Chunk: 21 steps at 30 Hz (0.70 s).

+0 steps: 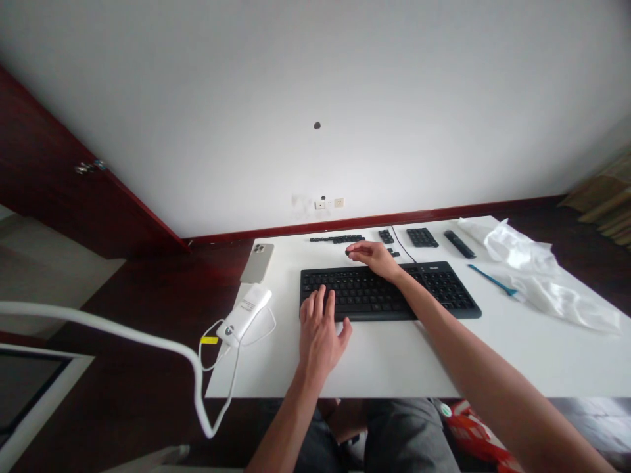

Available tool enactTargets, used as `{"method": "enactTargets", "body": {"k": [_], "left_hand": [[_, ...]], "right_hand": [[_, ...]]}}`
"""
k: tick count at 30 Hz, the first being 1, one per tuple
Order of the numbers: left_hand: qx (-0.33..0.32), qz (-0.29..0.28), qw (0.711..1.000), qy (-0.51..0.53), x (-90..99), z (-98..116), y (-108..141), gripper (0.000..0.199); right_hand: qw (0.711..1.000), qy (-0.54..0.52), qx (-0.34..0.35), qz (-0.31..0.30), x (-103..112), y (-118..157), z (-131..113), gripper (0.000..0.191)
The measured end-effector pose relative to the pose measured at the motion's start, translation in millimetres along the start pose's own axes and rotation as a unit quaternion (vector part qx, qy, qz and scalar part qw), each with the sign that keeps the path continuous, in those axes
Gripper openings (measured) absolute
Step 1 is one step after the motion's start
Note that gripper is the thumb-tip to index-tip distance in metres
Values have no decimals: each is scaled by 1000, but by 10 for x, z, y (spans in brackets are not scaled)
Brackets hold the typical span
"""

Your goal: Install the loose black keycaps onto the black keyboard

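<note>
A black keyboard (365,309) lies on the white table in front of me. My left hand (318,325) rests over its left end, palm down, fingers stretched out and thumb apart at the front edge. Reaching across the keyboard, my right hand (375,257) pinches a small black keycap (348,253) between thumb and fingertips, just beyond the back edge. Behind the keyboard lie a row of loose keycaps (345,239), a small group of keycaps (386,236) and a larger block of keycaps (422,238). My right hand and forearm hide part of the keys.
On the left stand a phone (257,263) and a white device (245,314) with a cable. To the right are a black elongated object (459,244), a thin blue tool (493,280) and crumpled white plastic (522,253). A thick white cable (148,338) hangs at lower left.
</note>
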<state>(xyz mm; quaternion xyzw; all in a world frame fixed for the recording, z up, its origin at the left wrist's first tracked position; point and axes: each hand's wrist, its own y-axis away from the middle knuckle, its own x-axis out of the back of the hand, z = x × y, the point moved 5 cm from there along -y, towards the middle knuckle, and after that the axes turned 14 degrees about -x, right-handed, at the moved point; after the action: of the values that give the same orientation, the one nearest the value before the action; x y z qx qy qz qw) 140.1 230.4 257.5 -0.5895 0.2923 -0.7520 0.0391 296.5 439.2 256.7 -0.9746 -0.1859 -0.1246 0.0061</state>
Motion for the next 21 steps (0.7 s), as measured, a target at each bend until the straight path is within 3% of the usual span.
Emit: {"method": "enactTargets", "body": {"k": [4, 16, 18, 21], "left_hand": [[0, 3, 1000, 0, 5, 3, 2, 57], [6, -3, 1000, 4, 7, -5, -9, 58], [7, -7, 1000, 5, 4, -7, -11, 58], [9, -11, 1000, 5, 2, -9, -13, 58]], "right_hand": [[995, -94, -31, -22, -12, 19, -13, 45], [987, -129, -65, -63, -57, 54, -16, 49], [989, -108, -63, -82, -75, 66, -37, 47], [992, 4, -32, -120, -138, 111, -111, 37]]}}
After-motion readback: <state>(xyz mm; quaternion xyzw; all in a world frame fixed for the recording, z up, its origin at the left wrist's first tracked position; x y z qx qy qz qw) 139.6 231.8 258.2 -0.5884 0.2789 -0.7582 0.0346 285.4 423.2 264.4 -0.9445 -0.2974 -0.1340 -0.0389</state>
